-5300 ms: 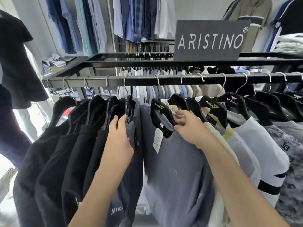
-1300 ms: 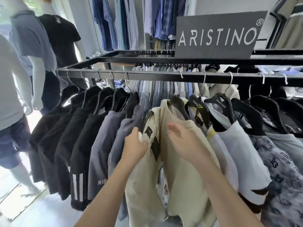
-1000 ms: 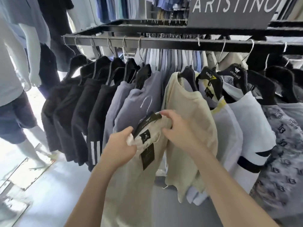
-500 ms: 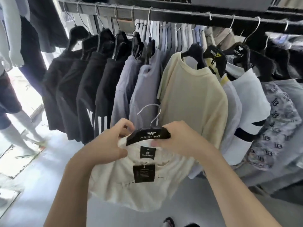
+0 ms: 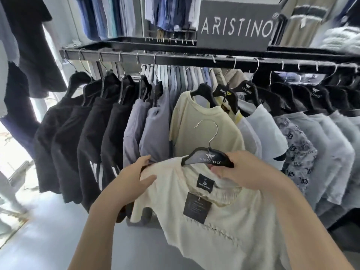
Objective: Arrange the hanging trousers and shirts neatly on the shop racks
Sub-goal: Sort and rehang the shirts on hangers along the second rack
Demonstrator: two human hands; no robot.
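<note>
The cream T-shirt (image 5: 224, 230) is being held off the rail (image 5: 194, 60), below and in front of it, on one black hanger (image 5: 206, 159). One black neck label (image 5: 205, 184) and one black swing tag (image 5: 197, 210) are showing at its collar. The right hand (image 5: 243, 170) is gripping the hanger's right arm with curled fingers, while the left hand (image 5: 132, 184) is clutching the shirt's shoulder cloth, having slid off the hanger end it was pinching half a second ago. Behind, four black garments (image 5: 78, 137), two grey garments (image 5: 144, 133) and one second cream shirt (image 5: 202, 129) are hanging side by side on the rail.
</note>
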